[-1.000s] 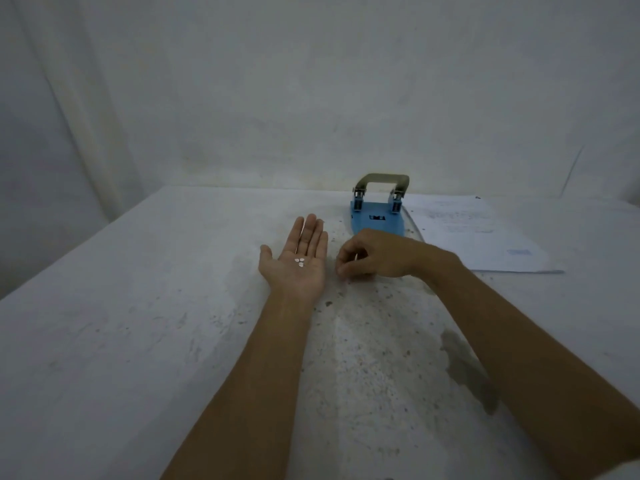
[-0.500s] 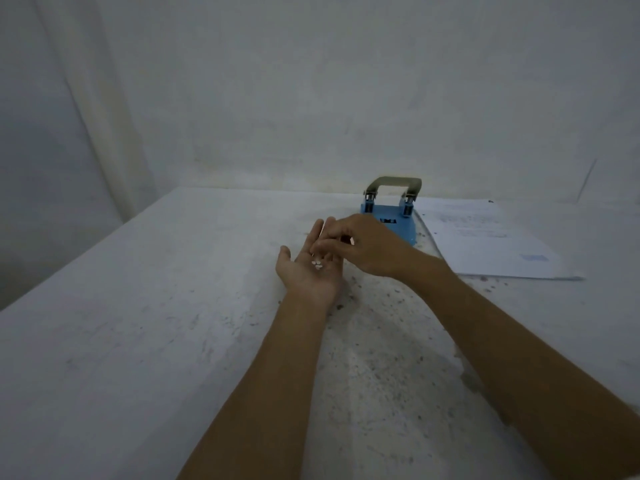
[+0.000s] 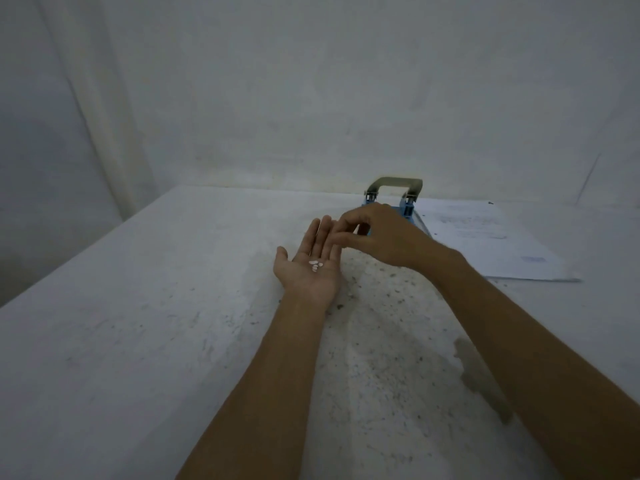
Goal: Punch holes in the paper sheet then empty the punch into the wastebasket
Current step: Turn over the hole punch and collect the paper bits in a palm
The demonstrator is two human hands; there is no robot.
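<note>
Fingers (image 3: 320,233) of the left hand (image 3: 311,268) lie spread flat, palm up, cradling paper dots (image 3: 315,265), while the right hand (image 3: 384,237) hovers loosely curled, empty, before the hole punch (image 3: 394,199) beside the paper sheet (image 3: 485,244) on the table (image 3: 138,341).

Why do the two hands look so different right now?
The left hand lies flat and open, palm up; the right hand is palm down, fingers curled in a pinch. The left hand carries small white paper dots; the right hand hovers above its fingers. Both are bare, over the table.
</note>
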